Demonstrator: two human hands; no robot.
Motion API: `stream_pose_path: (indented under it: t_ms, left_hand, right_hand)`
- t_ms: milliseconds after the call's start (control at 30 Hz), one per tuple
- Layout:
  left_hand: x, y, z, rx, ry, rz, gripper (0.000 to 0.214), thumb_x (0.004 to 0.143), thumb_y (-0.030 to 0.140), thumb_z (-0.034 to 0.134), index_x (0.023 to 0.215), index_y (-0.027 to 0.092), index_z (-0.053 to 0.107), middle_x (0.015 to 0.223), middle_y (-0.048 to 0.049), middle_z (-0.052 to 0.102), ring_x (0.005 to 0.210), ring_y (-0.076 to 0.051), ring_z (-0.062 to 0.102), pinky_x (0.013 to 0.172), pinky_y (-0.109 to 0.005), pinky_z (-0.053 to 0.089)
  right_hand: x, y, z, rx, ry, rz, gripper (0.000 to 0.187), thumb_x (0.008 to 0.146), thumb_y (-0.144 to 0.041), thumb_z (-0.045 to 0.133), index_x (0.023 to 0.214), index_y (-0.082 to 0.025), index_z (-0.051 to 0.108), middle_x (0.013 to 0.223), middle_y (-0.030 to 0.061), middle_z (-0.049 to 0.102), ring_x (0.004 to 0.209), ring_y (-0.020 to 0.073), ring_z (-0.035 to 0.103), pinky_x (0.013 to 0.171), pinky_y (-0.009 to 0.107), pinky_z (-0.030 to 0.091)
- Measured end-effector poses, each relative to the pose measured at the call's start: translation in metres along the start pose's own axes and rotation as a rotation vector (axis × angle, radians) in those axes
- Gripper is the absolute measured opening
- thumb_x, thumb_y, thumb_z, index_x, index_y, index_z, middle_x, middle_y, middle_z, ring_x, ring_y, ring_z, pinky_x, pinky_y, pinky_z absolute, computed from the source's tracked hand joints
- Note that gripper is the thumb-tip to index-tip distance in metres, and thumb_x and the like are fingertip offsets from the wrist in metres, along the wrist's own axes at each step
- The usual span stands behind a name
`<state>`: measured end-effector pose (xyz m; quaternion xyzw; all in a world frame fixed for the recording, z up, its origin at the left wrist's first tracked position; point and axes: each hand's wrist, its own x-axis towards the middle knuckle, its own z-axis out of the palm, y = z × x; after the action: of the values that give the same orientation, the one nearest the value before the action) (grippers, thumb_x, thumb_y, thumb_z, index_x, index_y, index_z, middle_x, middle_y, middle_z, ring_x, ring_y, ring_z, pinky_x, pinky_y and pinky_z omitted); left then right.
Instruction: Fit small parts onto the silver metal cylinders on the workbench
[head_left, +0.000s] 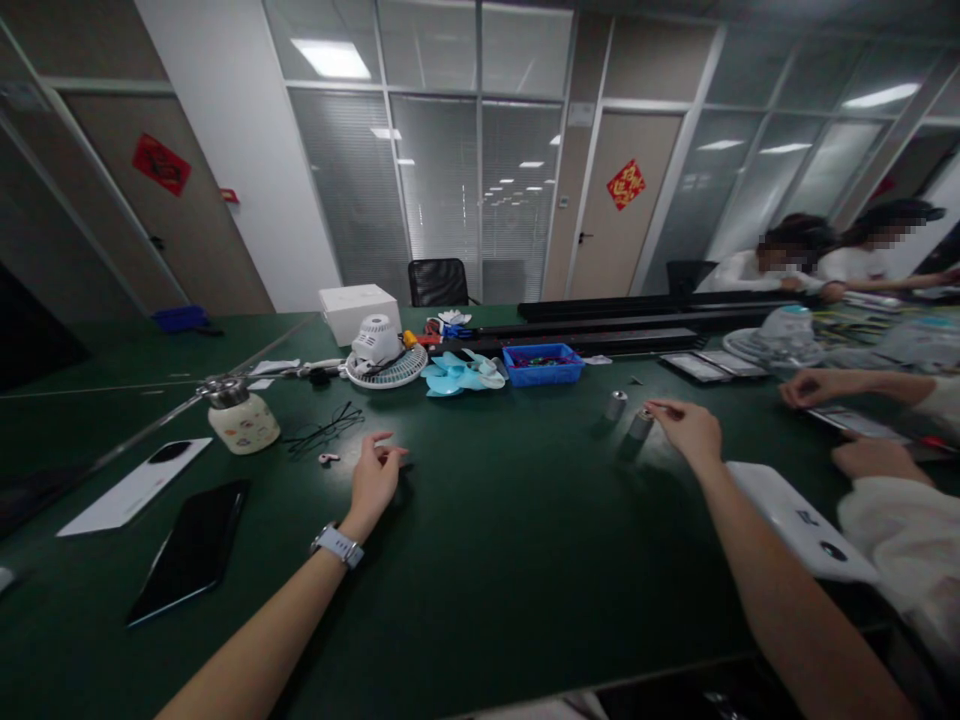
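Note:
My right hand (688, 432) has its fingertips pinched on the top of a small silver metal cylinder (640, 427), which appears to stand upright on the green table (510, 560). Just left of it stands a second silver cylinder (616, 405), apart from the hand. My left hand (375, 476), with a watch (337, 545) at the wrist, rests low over the table. Its fingers are loosely bent and apart, holding nothing. Nearest to it are a small earbud (328, 459) and a pair of dark-framed glasses (328, 430).
At left are a cream bottle (244, 422), a black phone (191, 550) and a white card (139, 485). Farther back lie a white fan (377, 350), light-blue fan blades (465, 373) and a blue tray (544, 368). A white device (799, 520) and a co-worker's hands (847, 388) are at right.

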<state>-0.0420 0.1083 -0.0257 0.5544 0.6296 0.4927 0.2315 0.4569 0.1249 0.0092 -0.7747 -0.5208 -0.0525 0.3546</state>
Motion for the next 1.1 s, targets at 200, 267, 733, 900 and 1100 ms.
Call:
stream_pose_path:
  t_ms: [200, 267, 733, 900, 1100]
  left_hand:
    - [0.001, -0.002, 0.001, 0.007, -0.002, 0.004, 0.034, 0.077, 0.028, 0.048, 0.11, 0.019, 0.046, 0.089, -0.0056, 0.07, 0.072, -0.018, 0.066, 0.071, -0.03, 0.048]
    - [0.001, -0.002, 0.002, -0.01, -0.008, 0.003, 0.035, 0.077, 0.028, 0.049, 0.111, 0.019, 0.046, 0.089, -0.0058, 0.07, 0.072, -0.018, 0.066, 0.07, -0.03, 0.048]
    - [0.001, -0.002, 0.003, 0.042, -0.015, 0.069, 0.032, 0.078, 0.025, 0.049, 0.109, 0.018, 0.049, 0.088, -0.0056, 0.07, 0.072, -0.018, 0.065, 0.068, -0.031, 0.048]
    - [-0.009, 0.012, 0.005, 0.055, -0.074, 0.257, 0.033, 0.082, 0.033, 0.051, 0.111, 0.019, 0.05, 0.094, -0.0061, 0.069, 0.081, -0.018, 0.064, 0.073, -0.032, 0.048]
    - [-0.033, 0.035, 0.011, 0.005, -0.125, 0.422, 0.037, 0.082, 0.039, 0.057, 0.113, 0.021, 0.048, 0.106, -0.0063, 0.068, 0.102, -0.02, 0.062, 0.087, -0.036, 0.046]
  right_hand:
    - [0.006, 0.008, 0.001, -0.033, -0.149, 0.064, 0.046, 0.073, -0.056, 0.056, 0.1, -0.022, 0.073, 0.087, 0.0117, 0.07, 0.072, 0.0245, 0.062, 0.058, 0.032, 0.042]
    - [0.01, 0.005, 0.0, -0.093, -0.141, 0.04, 0.06, 0.067, -0.063, 0.059, 0.11, -0.022, 0.069, 0.098, 0.0147, 0.069, 0.08, 0.0289, 0.063, 0.063, 0.036, 0.044]
    - [0.03, -0.079, 0.024, -0.327, -0.236, -0.198, 0.038, 0.066, -0.055, 0.065, 0.089, -0.025, 0.073, 0.088, 0.0061, 0.072, 0.096, 0.0286, 0.061, 0.099, 0.052, 0.023]
    - [-0.05, -0.166, 0.046, 0.173, -0.386, -0.574, 0.029, 0.071, -0.046, 0.065, 0.09, -0.026, 0.072, 0.083, 0.0005, 0.072, 0.085, 0.0211, 0.064, 0.095, 0.042, 0.034]
    - [-0.131, -0.234, 0.078, 0.548, -0.522, -0.696, 0.029, 0.072, -0.028, 0.066, 0.101, -0.022, 0.069, 0.095, 0.0049, 0.07, 0.089, 0.0216, 0.063, 0.084, 0.035, 0.046]
